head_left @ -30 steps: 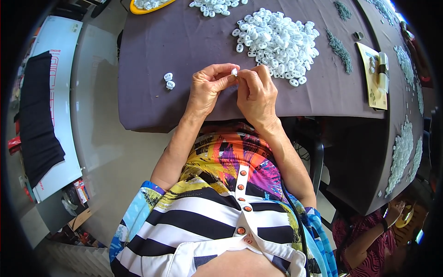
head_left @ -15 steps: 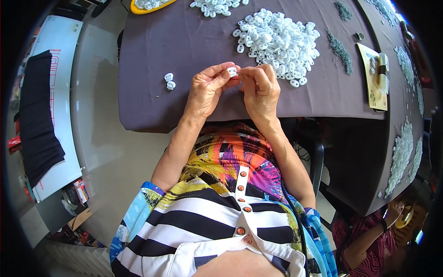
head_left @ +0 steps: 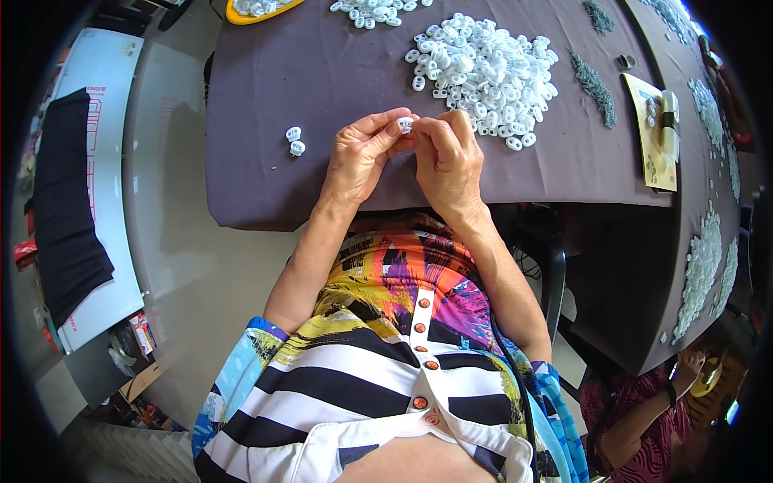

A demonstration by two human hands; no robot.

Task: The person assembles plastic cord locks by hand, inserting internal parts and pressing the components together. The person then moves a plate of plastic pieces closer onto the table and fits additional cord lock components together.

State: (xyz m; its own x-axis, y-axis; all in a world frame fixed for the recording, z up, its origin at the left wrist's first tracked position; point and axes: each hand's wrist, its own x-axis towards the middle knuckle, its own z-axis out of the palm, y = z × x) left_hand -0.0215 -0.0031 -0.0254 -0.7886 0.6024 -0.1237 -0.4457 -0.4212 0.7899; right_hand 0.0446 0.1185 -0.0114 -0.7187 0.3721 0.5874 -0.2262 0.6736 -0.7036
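Between the thumb and forefinger of my left hand (head_left: 360,161) is a small white two-holed plastic piece (head_left: 405,124), which looks like a cord lock. My right hand (head_left: 451,165) is closed in a pinch against the right side of that piece; whatever its fingertips hold, if anything, is hidden. Both hands are over the table's near edge. A large heap of white two-holed oval pieces (head_left: 487,76) lies just beyond my right hand. Two white pieces (head_left: 295,140) lie close together to the left of my left hand.
A dark cloth covers the table (head_left: 266,80). At the back are a yellow tray (head_left: 234,16) and another white heap (head_left: 378,11). Grey-green small parts (head_left: 594,88) lie at right, near a yellowish card (head_left: 654,153). Another person (head_left: 636,419) sits at lower right.
My right hand has shifted slightly left and turned, its fingers now closer against the white piece. My left hand stays almost where it was.
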